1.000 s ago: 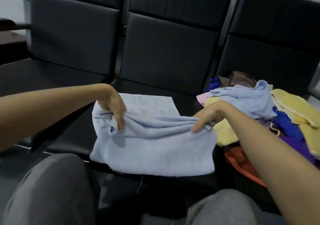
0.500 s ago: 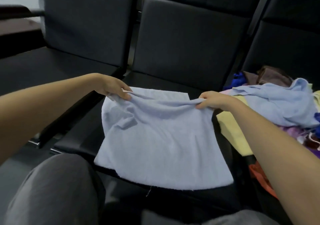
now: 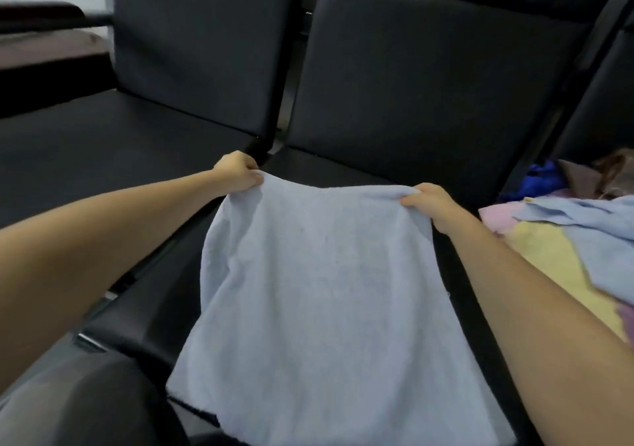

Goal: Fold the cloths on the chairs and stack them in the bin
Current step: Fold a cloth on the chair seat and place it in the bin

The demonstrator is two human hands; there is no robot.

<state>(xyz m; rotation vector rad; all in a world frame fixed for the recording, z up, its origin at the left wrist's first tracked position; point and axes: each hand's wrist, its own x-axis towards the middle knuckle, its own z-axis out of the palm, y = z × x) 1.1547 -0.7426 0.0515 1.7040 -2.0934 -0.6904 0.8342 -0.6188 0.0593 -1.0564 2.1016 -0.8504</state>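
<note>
free: left seat [image 3: 103,143] | blocked right: cloth pile [image 3: 555,250] | blocked ahead: backrests [image 3: 429,78]

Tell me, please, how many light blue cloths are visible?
2. One cloth drapes over the middle seat, gripped by left hand and right hand; the other cloth tops the pile at right. More may be hidden.

Bare arms and a pair of grey trousers [image 3: 79,404] were recorded from the head view.
The left forearm [image 3: 103,236] and the right forearm [image 3: 535,305] were shown uncovered along their whole visible length, and the left hand [image 3: 238,175] and the right hand [image 3: 433,207] were likewise seen bare. The leg at the lower left corner was covered by the trousers, made of a plain, matte fabric that was softly creased.
</note>
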